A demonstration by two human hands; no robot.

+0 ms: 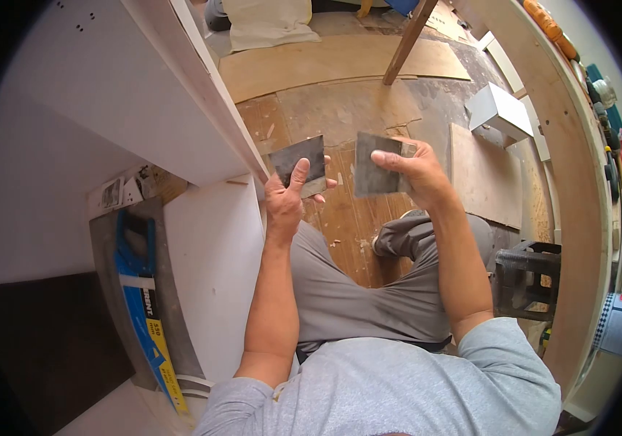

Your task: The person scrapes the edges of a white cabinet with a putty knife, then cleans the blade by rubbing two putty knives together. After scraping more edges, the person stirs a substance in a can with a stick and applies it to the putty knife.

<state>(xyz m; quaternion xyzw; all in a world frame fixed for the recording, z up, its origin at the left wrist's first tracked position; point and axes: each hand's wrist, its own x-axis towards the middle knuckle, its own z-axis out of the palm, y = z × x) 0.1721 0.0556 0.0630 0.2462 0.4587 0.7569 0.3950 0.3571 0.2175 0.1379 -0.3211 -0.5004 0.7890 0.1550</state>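
My left hand (pixel 287 199) is closed around a thin, dark grey square plate (pixel 306 164) with a paler strip along its lower edge. The thumb lies flat on its face and the fingertips show past the right edge. A similar flat grey plate (pixel 373 176), slightly blurred, is gripped in my right hand (pixel 427 174), thumb across its face and fingers mostly behind. The two plates are held apart above the wooden floor (pixel 354 221), a short gap between them. What kind of tool the plates are, I cannot make out.
A hand saw (pixel 136 283) in a blue and yellow sleeve lies on the left beside a white panel (pixel 213 276). To the right stand a black crate (pixel 529 280) and a white box (pixel 500 112). Tools line the wooden frame (pixel 576 145); plywood sheets (pixel 311 62) cover part of the floor.
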